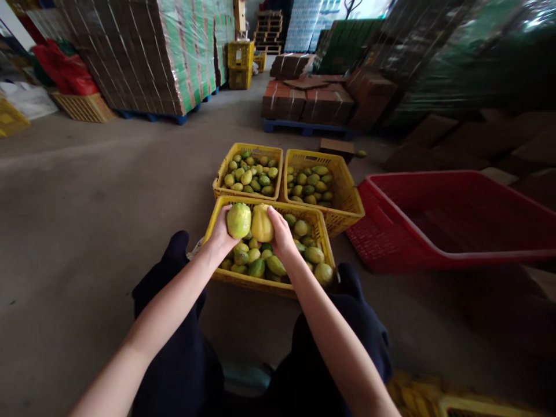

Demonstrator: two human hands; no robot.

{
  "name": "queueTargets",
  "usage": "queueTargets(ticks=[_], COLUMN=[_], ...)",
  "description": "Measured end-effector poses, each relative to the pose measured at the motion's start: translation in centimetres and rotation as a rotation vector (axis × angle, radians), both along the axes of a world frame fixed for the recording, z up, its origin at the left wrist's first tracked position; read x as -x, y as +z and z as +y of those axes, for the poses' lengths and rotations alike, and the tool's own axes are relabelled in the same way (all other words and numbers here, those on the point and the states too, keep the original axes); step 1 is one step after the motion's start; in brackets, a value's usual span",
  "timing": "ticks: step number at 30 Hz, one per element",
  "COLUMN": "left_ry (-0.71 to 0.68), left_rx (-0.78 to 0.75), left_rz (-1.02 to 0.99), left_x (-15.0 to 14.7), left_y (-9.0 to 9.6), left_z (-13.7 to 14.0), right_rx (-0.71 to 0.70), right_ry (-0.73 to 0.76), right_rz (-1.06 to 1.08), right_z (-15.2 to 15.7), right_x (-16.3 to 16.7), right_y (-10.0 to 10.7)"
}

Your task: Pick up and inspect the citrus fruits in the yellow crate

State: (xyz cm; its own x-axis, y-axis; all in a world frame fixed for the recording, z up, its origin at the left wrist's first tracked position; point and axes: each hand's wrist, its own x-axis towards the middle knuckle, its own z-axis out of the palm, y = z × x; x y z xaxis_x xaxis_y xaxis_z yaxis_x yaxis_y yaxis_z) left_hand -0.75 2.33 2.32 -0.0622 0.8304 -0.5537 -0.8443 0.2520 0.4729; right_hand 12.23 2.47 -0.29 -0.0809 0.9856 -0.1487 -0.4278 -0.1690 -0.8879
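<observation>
Above the near yellow crate [328, 246], my left hand [220, 233] grips a green-yellow papaya [238, 220] from its left side. My right hand [281, 233] is wrapped around the right side of a yellower, ribbed papaya [262, 223]. The two fruits are held side by side, almost touching. Below them, several loose green and yellow papayas [275, 266] fill the crate, partly hidden by my hands. The crate stands on the floor between my knees.
Beyond the near crate stand a left yellow crate [216, 180] and a right yellow crate [347, 194], both holding similar fruit. A large red crate [369, 231] is at the right. Wrapped carton stacks [130, 58] and a blue pallet [306, 128] with flattened cardboard stand farther back.
</observation>
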Motion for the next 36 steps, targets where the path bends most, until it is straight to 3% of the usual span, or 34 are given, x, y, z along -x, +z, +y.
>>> queueTargets(ticks=[4,7,11,13,18,23,30,36], left_ry=[0.022,0.012,-0.136,-0.178,-0.245,-0.064,-0.181,-0.124], left_rx=[0.078,-0.069,-0.189,-0.174,-0.114,0.008,0.022,0.08], left_rz=[0.024,0.029,0.087,0.131,0.173,0.194,0.155,0.011], left_x=[0.0,-0.3,-0.6,-0.6,-0.4,-0.8,-1.0,-1.3], left_y=[0.0,0.3,0.2,-0.1,-1.5,-2.0,-2.2,-2.8], left_z=[-0.4,-0.6,-0.5,-0.3,0.9,1.2,0.4,0.6], right_rx=[0.064,0.107,0.081,0.095,0.323,0.331,0.26,0.317], right_ry=[-0.145,-0.173,-0.102,-0.097,-0.065,-0.069,-0.046,-0.065], right_rz=[-0.066,-0.07,-0.016,0.014,0.136,0.159,0.053,0.187], right_z=[0.6,0.6,0.1,0.1,0.9,1.4,1.3,1.3], right_x=[0.2,0.3,0.4,0.4,-0.1,-0.3,-0.6,-0.7], right_y=[-1.0,-1.0,-0.4,-0.3,-0.7,-1.3,-0.6,-1.0])
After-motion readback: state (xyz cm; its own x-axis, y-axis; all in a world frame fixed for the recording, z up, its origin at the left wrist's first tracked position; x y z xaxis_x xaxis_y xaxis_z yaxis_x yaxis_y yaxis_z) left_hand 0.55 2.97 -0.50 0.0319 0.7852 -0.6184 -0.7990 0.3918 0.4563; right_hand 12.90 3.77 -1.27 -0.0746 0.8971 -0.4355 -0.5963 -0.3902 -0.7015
